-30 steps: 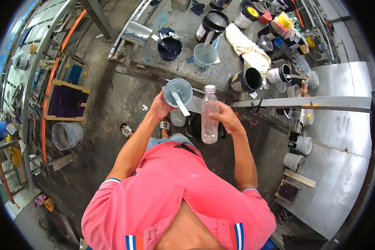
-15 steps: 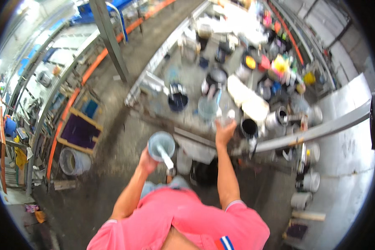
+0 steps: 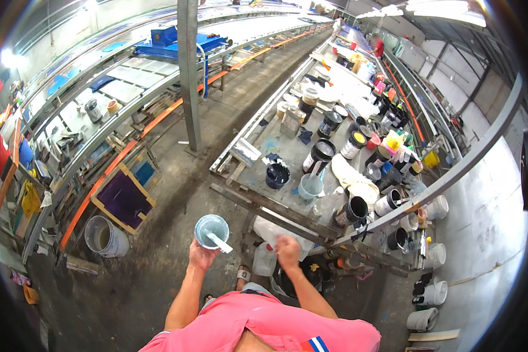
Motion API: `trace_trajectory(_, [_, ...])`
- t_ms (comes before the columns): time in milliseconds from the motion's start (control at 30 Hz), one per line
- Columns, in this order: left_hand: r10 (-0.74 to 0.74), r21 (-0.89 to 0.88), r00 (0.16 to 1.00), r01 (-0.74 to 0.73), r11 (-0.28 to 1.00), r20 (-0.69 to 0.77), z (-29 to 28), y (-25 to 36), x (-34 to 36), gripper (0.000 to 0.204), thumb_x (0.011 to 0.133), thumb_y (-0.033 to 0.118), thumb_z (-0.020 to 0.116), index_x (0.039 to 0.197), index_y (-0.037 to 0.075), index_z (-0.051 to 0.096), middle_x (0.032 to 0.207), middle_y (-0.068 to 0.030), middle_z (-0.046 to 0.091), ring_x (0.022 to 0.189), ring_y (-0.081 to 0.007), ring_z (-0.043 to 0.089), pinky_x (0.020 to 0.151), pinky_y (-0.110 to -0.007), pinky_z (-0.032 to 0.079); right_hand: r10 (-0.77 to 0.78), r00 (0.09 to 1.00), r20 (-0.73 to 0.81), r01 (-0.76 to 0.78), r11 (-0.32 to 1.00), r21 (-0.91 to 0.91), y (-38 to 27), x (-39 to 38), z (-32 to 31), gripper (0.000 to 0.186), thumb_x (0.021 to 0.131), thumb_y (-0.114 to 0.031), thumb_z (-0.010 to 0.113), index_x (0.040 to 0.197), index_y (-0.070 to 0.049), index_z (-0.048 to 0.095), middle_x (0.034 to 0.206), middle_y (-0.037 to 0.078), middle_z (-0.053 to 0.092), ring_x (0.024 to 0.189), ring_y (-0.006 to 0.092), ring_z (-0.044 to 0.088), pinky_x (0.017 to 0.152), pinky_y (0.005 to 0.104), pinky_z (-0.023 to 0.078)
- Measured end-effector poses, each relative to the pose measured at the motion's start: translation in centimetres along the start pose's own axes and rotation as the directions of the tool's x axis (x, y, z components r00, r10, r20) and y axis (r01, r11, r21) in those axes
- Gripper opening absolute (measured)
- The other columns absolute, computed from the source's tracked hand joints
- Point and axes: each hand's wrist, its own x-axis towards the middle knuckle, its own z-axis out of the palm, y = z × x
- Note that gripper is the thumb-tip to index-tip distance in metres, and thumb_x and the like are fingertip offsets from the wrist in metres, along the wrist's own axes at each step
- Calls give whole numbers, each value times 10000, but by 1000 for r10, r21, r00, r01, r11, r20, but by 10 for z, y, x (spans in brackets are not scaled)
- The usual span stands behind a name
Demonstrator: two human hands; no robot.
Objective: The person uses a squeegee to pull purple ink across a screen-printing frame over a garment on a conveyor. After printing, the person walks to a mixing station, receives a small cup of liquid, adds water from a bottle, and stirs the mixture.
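My left hand [image 3: 202, 256] grips a translucent plastic tub [image 3: 212, 230] from its near side, holding it out over the floor. Pale blue-grey residue coats the inside, and a white spatula [image 3: 219, 242] leans out over the rim on the right. My right hand [image 3: 288, 253] is in the air between the tub and the table, near its front edge; motion blurs its fingers, so I cannot see whether anything is in them. On the table corner closest to that hand are a small clear container [image 3: 315, 210], another translucent tub [image 3: 310, 186] and a black bucket of dark paint [image 3: 277, 175].
Paint pots [image 3: 319, 155] and a cream cloth [image 3: 356, 179] crowd the table. A slanting metal rail [image 3: 434, 196] crosses its right side. Below stand a plastic jug [image 3: 265, 260] and a dark bin [image 3: 297, 283]. At left are a steel post [image 3: 189, 76], a framed screen [image 3: 122, 198] and a white bucket [image 3: 106, 237].
My right hand has drawn back from the clear container at the table edge, toward me and left. My left hand still holds the tub, slightly further left. The view has tilted up.
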Motion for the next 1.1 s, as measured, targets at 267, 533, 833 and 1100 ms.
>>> trace_trajectory(267, [118,-12,986,-118,993,120,-14,26,-52,546,1084,511,313,1429,133,503,1417,-104,581,1261,-335,587,1020,-568,504,-273,934,229,313,936,-161,-120,-89,105,465,947,-463,680,833,-13,713,637,147,664,556,291,662,535,409,483])
trace_trajectory(533, [158,-33,978,-155,987,136,-35,39,-92,556,1083,519,315,1439,129,491,1443,-110,560,1312,-334,552,1052,-554,487,-258,922,288,320,927,-194,-128,-124,141,382,909,-366,718,801,1,722,634,168,667,562,297,677,549,384,512])
trace_trajectory(833, [143,78,986,-149,986,83,-22,59,-136,584,1097,507,249,1483,112,438,1478,-89,529,1327,-291,546,1051,-496,498,-726,605,326,772,635,-20,-201,-102,154,140,903,-163,698,889,-24,708,846,157,670,767,367,677,664,435,536])
trace_trajectory(1100, [181,13,981,-182,983,72,-35,58,-151,572,1089,516,274,1511,155,415,1511,-90,502,1344,-318,536,1070,-550,478,-694,543,473,824,548,-143,-200,-88,159,134,922,-173,653,948,-54,710,860,162,651,804,361,673,699,452,546])
